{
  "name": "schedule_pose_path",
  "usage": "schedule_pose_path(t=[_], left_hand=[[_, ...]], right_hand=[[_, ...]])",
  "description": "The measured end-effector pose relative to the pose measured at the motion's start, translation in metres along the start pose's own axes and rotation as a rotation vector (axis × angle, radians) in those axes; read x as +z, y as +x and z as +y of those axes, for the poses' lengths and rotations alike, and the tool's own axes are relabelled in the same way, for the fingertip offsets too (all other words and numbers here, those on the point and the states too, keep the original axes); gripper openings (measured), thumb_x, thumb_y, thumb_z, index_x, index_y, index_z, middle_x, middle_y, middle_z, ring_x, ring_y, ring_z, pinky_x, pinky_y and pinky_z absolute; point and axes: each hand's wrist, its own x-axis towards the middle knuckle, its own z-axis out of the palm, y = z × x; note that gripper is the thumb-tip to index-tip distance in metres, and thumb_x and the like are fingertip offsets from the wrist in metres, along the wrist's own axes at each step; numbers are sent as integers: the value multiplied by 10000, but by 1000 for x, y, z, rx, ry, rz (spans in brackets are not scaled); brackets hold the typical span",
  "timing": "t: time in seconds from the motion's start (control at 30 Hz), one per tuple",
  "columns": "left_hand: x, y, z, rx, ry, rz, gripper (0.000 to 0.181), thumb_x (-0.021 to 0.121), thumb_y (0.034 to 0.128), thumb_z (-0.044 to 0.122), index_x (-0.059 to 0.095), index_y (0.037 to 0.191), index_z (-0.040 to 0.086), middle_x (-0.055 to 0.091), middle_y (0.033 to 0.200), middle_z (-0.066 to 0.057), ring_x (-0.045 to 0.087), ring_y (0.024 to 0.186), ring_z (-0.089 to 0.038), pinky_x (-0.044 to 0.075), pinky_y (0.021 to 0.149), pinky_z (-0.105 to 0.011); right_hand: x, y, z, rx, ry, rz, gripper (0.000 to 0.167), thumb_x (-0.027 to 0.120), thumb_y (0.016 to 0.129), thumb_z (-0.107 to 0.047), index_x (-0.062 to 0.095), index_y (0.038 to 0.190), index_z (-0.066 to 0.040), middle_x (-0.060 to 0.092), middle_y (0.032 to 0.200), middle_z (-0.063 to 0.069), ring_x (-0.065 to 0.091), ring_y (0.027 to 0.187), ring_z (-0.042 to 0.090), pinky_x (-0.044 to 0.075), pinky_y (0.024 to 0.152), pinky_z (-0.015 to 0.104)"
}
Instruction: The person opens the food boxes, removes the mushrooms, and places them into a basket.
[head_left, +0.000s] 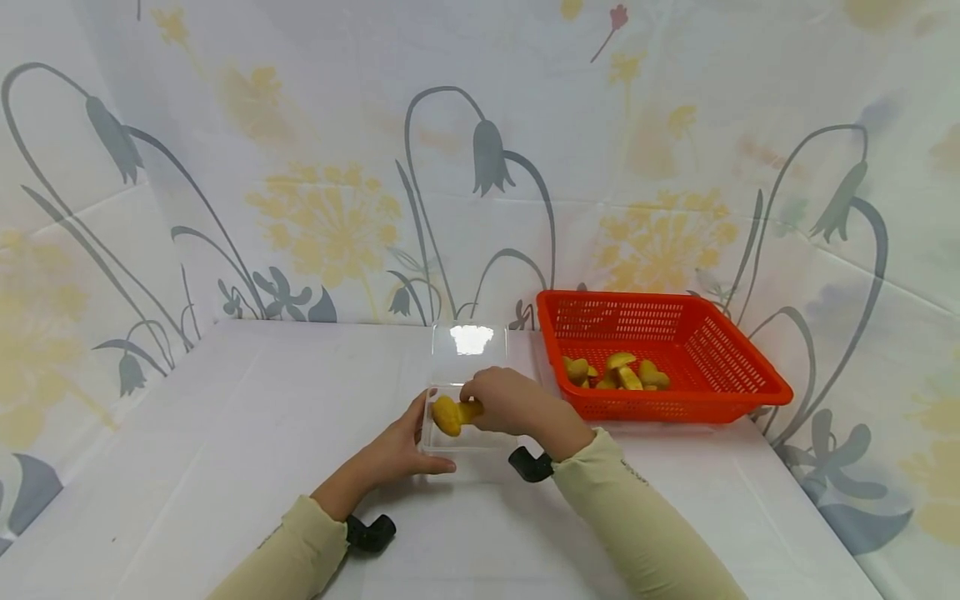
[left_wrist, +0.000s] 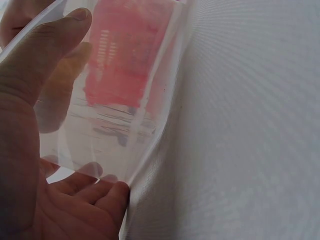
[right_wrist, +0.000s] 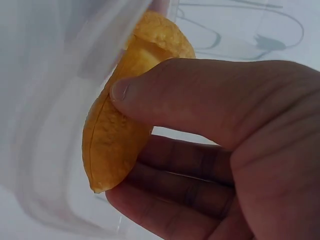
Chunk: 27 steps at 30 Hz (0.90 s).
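A yellow model mushroom (head_left: 450, 416) is pinched in my right hand (head_left: 513, 403), held by its stem over a clear plastic box (head_left: 480, 442). In the right wrist view, the thumb presses on the mushroom (right_wrist: 115, 140) from one side and the fingers lie behind it. My left hand (head_left: 393, 454) grips the box at its left side, with the thumb along the near edge. The left wrist view shows the thumb and fingers around the clear wall (left_wrist: 115, 150). Behind the box its lid (head_left: 453, 367) stands open.
A red perforated plastic basket (head_left: 675, 407) sits at the right rear of the white table (head_left: 225, 433). Several yellow mushrooms (head_left: 628, 379) lie at its left side. A flower-patterned cloth (head_left: 360, 125) hangs behind.
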Motion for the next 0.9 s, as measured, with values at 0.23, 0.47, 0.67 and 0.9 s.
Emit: schedule_pose_path(t=[0.23,0.47,0.67,0.9], left_hand=[[0,0,-1,2,3,6,1187,867,685,413,79,1559,261,252,1601,-89,328,1446,-294,348,1136,-474],[0,0,0,17,7,9,1171,864,698,392,86,1559,236,331,1571,-73,326,1447,-294,340,1141,-479],[1,0,0,31,11,11,1176,867,697,385,90,1559,193,349,1559,-90,329,1444,-296,340,1138,-478],[1,0,0,24,7,11,1183,869,695,384,84,1561,196,336,1567,-86,328,1446,-287,335,1142,-479]], right_hand=[[-7,-7,5,32,31,29,243,764,837,-217,721,1068,-155,644,881,-42,561,779,123,534,756,233],[-14,-14,12,38,54,65,281,767,836,-244,714,1097,-154,661,921,-32,565,802,120,547,775,253],[-18,-17,18,57,72,87,294,760,843,-252,702,1115,-157,655,939,-32,568,819,116,548,793,257],[-24,-23,26,76,78,137,292,762,842,-263,699,1108,-160,674,949,-40,574,823,120,554,773,258]])
